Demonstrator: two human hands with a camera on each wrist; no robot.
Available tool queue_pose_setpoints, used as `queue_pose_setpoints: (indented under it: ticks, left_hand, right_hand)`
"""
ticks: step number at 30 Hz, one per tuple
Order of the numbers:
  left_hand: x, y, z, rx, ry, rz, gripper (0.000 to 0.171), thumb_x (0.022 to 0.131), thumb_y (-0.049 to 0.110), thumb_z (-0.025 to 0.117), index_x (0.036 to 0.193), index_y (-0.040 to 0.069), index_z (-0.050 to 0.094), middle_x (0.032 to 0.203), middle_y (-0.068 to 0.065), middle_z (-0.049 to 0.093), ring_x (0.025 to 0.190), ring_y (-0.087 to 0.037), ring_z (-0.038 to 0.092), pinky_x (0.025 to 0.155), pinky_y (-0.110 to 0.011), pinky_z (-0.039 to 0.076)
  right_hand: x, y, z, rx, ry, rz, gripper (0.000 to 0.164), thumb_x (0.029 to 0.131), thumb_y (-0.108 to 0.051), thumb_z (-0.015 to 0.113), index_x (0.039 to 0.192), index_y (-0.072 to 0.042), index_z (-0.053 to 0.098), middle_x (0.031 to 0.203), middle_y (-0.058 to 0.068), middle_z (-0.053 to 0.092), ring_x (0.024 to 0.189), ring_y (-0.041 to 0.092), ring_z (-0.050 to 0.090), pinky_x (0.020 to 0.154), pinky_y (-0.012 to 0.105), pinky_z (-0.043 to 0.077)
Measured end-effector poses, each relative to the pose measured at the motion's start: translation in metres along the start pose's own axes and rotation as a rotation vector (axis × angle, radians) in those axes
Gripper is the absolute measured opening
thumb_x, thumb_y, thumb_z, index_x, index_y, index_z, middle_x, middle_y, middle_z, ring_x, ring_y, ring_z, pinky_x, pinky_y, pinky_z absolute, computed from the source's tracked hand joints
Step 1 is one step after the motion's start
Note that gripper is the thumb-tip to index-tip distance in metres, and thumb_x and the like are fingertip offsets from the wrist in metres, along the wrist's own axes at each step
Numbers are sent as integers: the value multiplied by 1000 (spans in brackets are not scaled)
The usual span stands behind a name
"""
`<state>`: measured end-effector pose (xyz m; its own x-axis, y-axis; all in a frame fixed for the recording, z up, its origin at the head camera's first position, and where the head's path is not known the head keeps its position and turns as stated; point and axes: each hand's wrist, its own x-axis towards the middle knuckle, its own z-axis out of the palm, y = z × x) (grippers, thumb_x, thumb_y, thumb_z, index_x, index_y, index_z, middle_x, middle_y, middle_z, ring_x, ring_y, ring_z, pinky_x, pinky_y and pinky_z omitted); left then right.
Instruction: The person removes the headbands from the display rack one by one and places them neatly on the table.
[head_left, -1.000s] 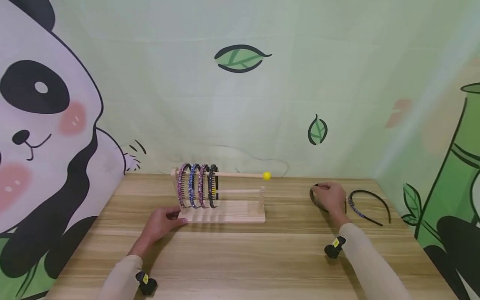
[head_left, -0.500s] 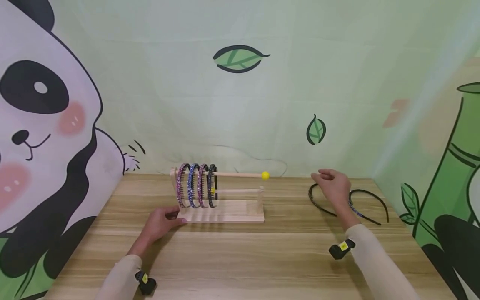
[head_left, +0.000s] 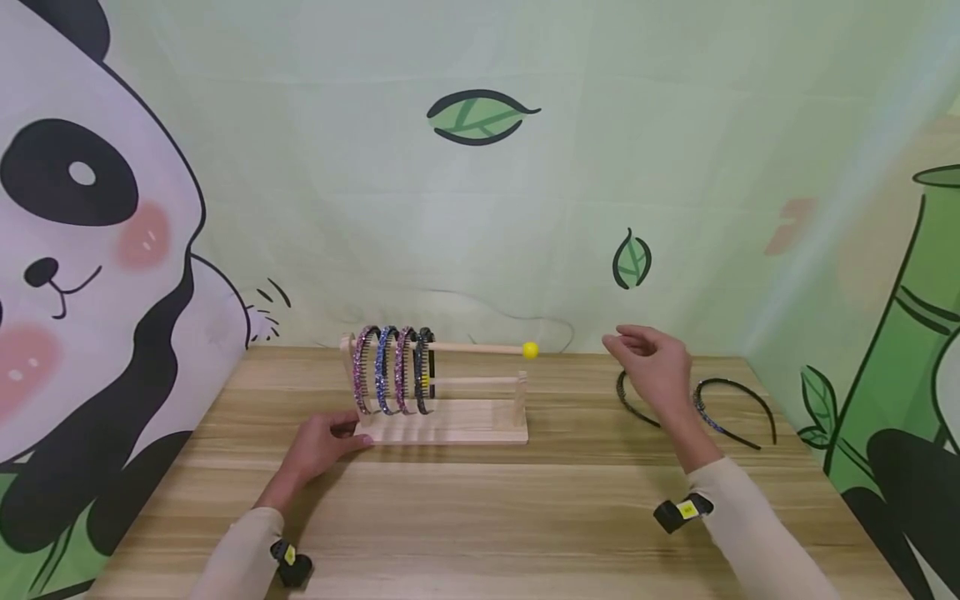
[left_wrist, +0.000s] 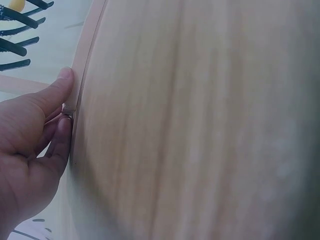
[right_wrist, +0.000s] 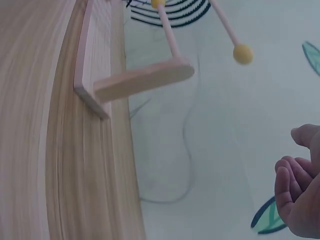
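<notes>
A pale wooden headband stand (head_left: 450,425) stands on the table, with an upper rod ending in a yellow ball (head_left: 530,351) and a lower rod. Several glittery toothed headbands hang at its left end, among them a blue headband (head_left: 382,371) and a black headband (head_left: 423,371). My left hand (head_left: 321,447) grips the left end of the stand's base; the left wrist view shows thumb and fingers at the base corner. Above the table at right, my right hand (head_left: 656,367) is raised, fingers loosely curled and holding nothing. Behind it lies a dark headband (head_left: 630,402), partly hidden.
A blue-glitter headband (head_left: 738,387) lies at the table's right, its curve away from me. The wood-grain table (head_left: 480,517) ends at a green cloth backdrop (head_left: 480,233) printed with a panda, leaves and bamboo. A thin line runs across the backdrop behind the stand.
My right hand has let go of the dark headband on the table, risen, and moved slightly left. My left hand stays at the stand.
</notes>
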<state>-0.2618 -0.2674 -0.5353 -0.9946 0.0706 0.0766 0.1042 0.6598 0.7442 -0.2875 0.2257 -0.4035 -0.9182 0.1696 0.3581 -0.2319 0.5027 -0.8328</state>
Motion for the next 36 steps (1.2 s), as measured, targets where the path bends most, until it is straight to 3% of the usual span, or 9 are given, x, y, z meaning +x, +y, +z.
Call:
queue_pose_setpoints:
  ticks: [10, 17, 30, 36]
  left_hand:
    - [0, -1, 0, -7, 7, 2, 49, 86, 24, 84, 125, -2, 70, 118, -19, 73, 102, -28, 72, 91, -46, 57]
    - [0, -1, 0, -1, 8, 2, 50, 86, 25, 84, 125, -3, 70, 118, -20, 73, 102, -28, 72, 91, -47, 58]
    - [-1, -2, 1, -9, 13, 10, 49, 86, 25, 84, 124, -3, 70, 118, -20, 73, 103, -30, 72, 92, -47, 57]
    - [0, -2, 0, -14, 15, 17, 49, 87, 25, 84, 124, -3, 70, 118, -20, 73, 102, -29, 72, 90, -46, 58]
  right_hand:
    - [-19, -34, 18, 109, -64, -116, 42, 90, -35, 81, 121, -7, 74, 106, 10, 77, 89, 6, 68, 77, 15, 55]
    - [-32, -55, 38, 140, -134, -209, 36, 89, -27, 82, 119, -9, 76, 104, 6, 78, 92, 12, 70, 79, 23, 57]
    - [-54, -78, 86, 237, -229, -222, 31, 87, -23, 84, 113, -9, 78, 100, 3, 78, 90, 17, 72, 77, 32, 60]
    - [-66, -84, 111, 241, -266, -202, 30, 88, -24, 83, 114, -11, 78, 102, 1, 78, 91, 14, 72, 77, 30, 60]
